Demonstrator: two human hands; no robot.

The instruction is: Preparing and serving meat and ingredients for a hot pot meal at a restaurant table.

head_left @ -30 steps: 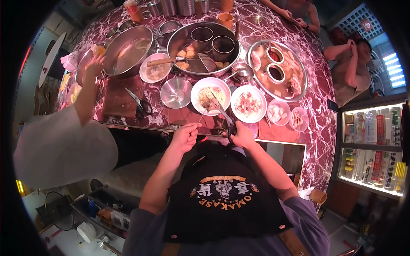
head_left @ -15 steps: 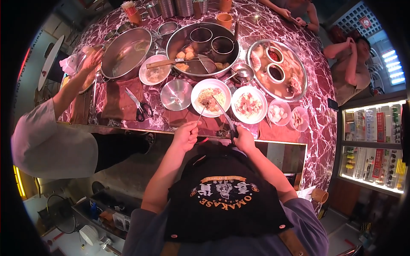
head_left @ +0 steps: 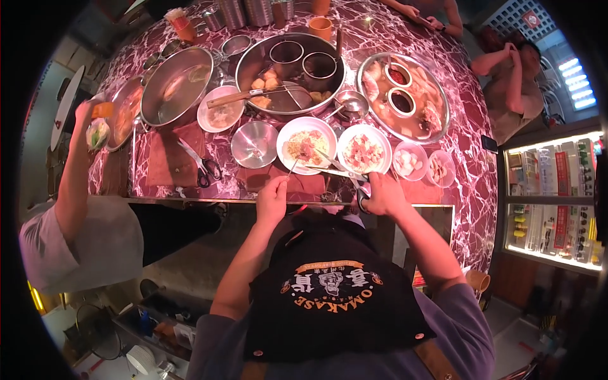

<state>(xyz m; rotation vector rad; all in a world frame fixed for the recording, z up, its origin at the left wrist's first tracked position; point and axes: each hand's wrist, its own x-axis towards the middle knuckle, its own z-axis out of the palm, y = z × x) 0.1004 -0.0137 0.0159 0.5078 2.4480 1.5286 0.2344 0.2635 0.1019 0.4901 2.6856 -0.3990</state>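
Clearly, the scissors (head_left: 345, 172) slant leftward over a white food bowl's (head_left: 296, 125) near right edge, blades parted. The right hand (head_left: 384, 194) grips their handles; the left hand (head_left: 273, 196) pinches a thin stick (head_left: 292, 168) by its near end, likely keeping fingers clear. Another bowl (head_left: 354, 129) sits just right; a pot (head_left: 272, 113) stands beyond.

PLACE: eatery | marbled counter (head_left: 472, 190) | large broth pot (head_left: 250, 66) | food bowls (head_left: 307, 124) | lit glass-front cabinet (head_left: 548, 201)

Orange-and-white lettering (head_left: 330, 283) fronts a black apron (head_left: 342, 329), lower centre; red cabinet labels (head_left: 562, 172), far right, appear printed but illegible.
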